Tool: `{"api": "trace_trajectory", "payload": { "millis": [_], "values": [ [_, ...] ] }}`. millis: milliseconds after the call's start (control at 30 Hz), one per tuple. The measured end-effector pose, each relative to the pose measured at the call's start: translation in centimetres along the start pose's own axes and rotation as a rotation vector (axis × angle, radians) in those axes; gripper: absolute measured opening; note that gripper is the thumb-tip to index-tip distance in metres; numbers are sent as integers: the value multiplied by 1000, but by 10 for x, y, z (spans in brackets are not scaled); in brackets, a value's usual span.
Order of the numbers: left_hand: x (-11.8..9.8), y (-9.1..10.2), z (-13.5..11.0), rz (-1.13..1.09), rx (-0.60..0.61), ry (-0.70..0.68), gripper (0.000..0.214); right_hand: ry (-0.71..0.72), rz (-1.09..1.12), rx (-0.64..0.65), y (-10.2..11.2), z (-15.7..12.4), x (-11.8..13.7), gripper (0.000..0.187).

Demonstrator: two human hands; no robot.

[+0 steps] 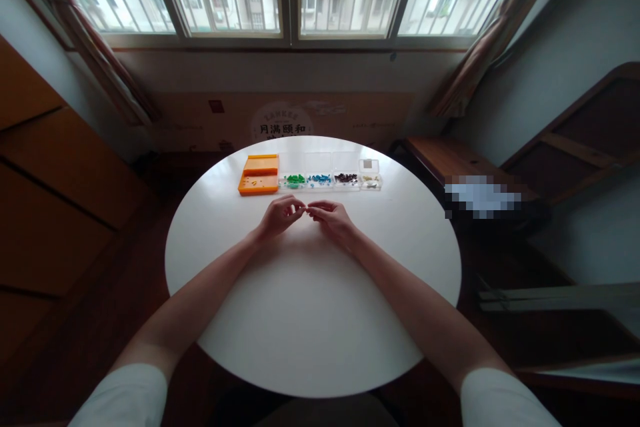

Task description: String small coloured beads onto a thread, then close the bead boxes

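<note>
My left hand (280,215) and my right hand (331,217) meet over the middle of the round white table (310,320), fingertips pinched together and almost touching each other. Whatever sits between the fingertips is too small to name. Beyond the hands stands a row of small boxes: an open orange box (259,174), then clear boxes with green pieces (295,180), blue pieces (319,179), dark pieces (346,178) and pale pieces (371,180).
A wooden cabinet (45,213) stands to the left. To the right is a low wooden bench (450,160) and a leaning wooden frame (590,140). A cardboard panel (280,121) runs under the window behind the table.
</note>
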State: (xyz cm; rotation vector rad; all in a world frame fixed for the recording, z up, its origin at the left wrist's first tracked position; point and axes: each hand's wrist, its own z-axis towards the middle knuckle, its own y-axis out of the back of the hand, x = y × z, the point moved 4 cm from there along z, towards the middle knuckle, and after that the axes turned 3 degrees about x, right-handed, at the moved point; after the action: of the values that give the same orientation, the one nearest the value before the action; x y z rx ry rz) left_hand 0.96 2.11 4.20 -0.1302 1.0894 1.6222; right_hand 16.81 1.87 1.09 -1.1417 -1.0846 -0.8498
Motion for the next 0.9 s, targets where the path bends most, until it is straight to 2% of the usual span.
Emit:
{"api": "trace_trajectory", "payload": {
  "millis": [200,500,900],
  "values": [
    [1,-2,0,26,1,-10,17,12,19,-2,1,1,-2,25],
    [2,-2,-1,40,6,-29,21,51,-115,18,-1,0,3,26],
    [-1,0,-2,64,-12,-66,19,55,-96,20,-4,-2,5,26]
  ]
}}
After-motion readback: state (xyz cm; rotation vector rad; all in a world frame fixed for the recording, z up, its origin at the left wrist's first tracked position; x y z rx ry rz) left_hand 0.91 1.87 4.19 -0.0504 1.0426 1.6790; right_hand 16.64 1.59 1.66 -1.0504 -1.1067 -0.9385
